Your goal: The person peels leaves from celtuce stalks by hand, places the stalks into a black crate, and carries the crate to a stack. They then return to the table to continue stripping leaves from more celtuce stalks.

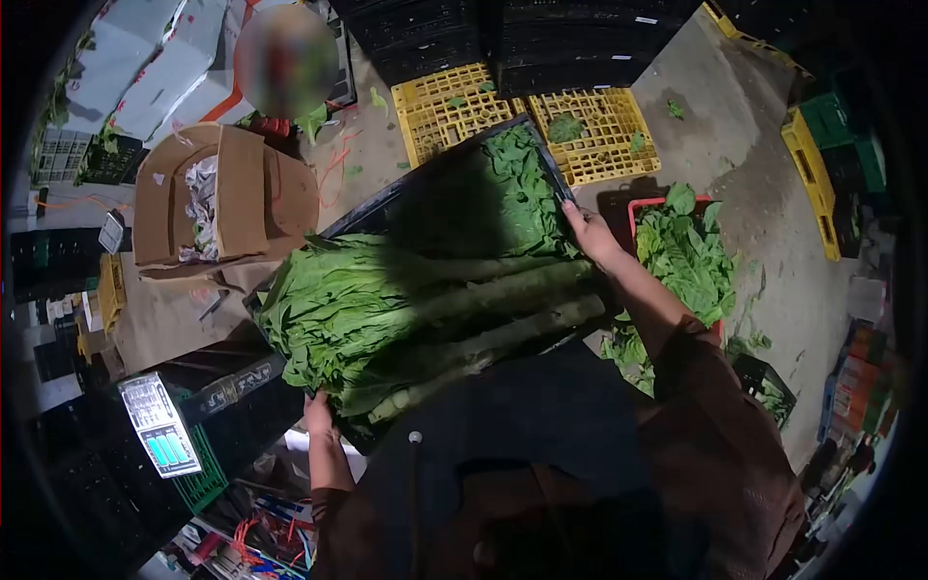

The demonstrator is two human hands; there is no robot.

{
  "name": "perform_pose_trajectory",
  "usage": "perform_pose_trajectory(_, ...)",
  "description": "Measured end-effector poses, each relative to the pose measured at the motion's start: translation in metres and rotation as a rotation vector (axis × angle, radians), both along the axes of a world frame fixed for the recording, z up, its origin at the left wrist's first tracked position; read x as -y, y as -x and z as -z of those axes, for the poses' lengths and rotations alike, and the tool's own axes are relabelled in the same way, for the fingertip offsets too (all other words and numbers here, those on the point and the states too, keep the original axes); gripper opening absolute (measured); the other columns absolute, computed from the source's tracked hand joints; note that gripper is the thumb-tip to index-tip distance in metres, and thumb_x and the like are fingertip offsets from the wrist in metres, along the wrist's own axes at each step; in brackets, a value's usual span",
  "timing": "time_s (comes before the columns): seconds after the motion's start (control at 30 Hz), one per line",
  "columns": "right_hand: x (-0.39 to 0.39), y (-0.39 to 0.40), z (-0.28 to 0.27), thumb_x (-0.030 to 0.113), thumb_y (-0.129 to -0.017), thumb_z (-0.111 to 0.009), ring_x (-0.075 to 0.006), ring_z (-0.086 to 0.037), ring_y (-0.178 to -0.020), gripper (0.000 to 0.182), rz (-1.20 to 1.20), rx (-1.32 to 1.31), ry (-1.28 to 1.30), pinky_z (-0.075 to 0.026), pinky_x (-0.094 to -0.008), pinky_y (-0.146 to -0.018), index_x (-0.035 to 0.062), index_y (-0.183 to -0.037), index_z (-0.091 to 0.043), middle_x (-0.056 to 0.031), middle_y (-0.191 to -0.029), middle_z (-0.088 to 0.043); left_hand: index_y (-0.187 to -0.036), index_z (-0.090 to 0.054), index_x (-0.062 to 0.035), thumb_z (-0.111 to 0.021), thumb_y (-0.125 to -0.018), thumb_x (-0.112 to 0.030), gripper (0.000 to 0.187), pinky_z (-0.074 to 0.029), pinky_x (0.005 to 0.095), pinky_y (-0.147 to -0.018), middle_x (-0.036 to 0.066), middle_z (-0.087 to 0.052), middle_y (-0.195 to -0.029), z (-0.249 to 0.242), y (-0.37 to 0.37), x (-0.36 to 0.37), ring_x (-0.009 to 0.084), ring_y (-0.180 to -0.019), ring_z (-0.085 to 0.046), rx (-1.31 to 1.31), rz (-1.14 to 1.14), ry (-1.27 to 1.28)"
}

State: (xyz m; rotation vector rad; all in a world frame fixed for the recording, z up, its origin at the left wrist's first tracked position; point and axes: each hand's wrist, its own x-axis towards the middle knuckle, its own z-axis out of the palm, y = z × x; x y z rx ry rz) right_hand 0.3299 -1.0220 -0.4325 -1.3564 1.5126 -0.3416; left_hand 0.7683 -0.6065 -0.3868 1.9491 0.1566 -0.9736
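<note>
A black crate [362,215] full of long leafy green vegetables [338,309] is held in front of my body. The thick stems lie toward the right and the leaves bunch at the left, with more leaves at the far end. My right hand [592,235] grips the crate's far right rim, thumb on top. At the near left edge, below the leaves, my left hand [319,414] holds the crate; its fingertips are hidden. A dark shadow falls over the middle of the vegetables.
Yellow pallets [425,111] and stacked black crates [580,48] stand ahead. A cardboard box [242,193] sits left, a red crate of greens [684,256] right. A scale display [159,425] stands near left on black crates. Loose leaves lie on the floor.
</note>
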Motion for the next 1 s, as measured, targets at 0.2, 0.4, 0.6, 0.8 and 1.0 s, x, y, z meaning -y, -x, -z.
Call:
perform_pose_trajectory(0.2, 0.085, 0.048, 0.024, 0.062, -0.09, -0.043, -0.026, -0.058, -0.088, 0.073, 0.143, -0.006, -0.116, -0.045, -0.0352, -0.082, -0.0071, -0.105, -0.059, -0.0187, -0.09, -0.063, -0.094, -0.06, -0.0073, -0.057, -0.082, -0.015, 0.014, -0.036, 0.0304, -0.049, -0.001, -0.054, -0.067, 0.021, -0.035, 0.142, 0.014, -0.053, -0.048, 0.071, 0.088, -0.046)
perform_pose_trajectory(0.4, 0.116, 0.095, 0.032, 0.068, -0.086, -0.042, -0.0191, -0.052, -0.058, 0.072, 0.395, -0.188, -0.252, -0.041, -0.0332, -0.054, -0.0007, -0.092, -0.062, -0.0066, -0.067, -0.054, -0.118, -0.057, -0.0038, -0.058, -0.082, -0.011, 0.037, -0.051, 0.0335, -0.072, 0.006, -0.064, -0.095, 0.013, -0.036, 0.329, 0.0191, -0.079, -0.061, -0.092, 0.346, -0.207)
perform_pose_trajectory(0.6, 0.105, 0.134, 0.064, 0.064, -0.087, -0.048, -0.0107, -0.041, -0.043, 0.054, 0.655, -0.03, -0.258, -0.033, -0.0275, -0.041, 0.0134, -0.067, -0.048, 0.0022, -0.054, -0.041, -0.124, -0.051, -0.0065, -0.057, -0.088, -0.016, 0.038, -0.049, 0.0294, -0.067, 0.008, -0.062, -0.097, 0.042, 0.022, 0.519, 0.0205, -0.081, -0.06, -0.116, 0.603, -0.01)
perform_pose_trajectory(0.8, 0.114, 0.101, 0.062, 0.051, -0.087, -0.058, -0.0136, -0.042, -0.045, 0.046, 0.958, -0.155, -0.466, -0.036, -0.0295, -0.044, 0.0111, -0.064, -0.055, 0.0023, -0.055, -0.044, -0.126, -0.051, -0.0065, -0.058, -0.087, -0.015, 0.04, -0.049, 0.031, -0.072, 0.009, -0.062, -0.103, 0.102, -0.002, 0.632, 0.0214, -0.087, -0.06, -0.103, 0.793, -0.09)
perform_pose_trajectory(1.0, 0.074, 0.078, 0.226, 0.044, -0.077, -0.069, -0.0124, -0.05, -0.058, 0.045, 1.256, 0.207, -0.313, -0.042, -0.0277, -0.055, 0.0005, -0.087, -0.065, -0.0006, -0.07, -0.056, -0.128, -0.05, -0.0055, -0.059, -0.086, -0.016, 0.044, -0.049, 0.0342, -0.078, 0.009, -0.061, -0.11, 0.245, -0.074, 0.687, 0.023, -0.095, -0.059, 0.007, 1.116, -0.259)
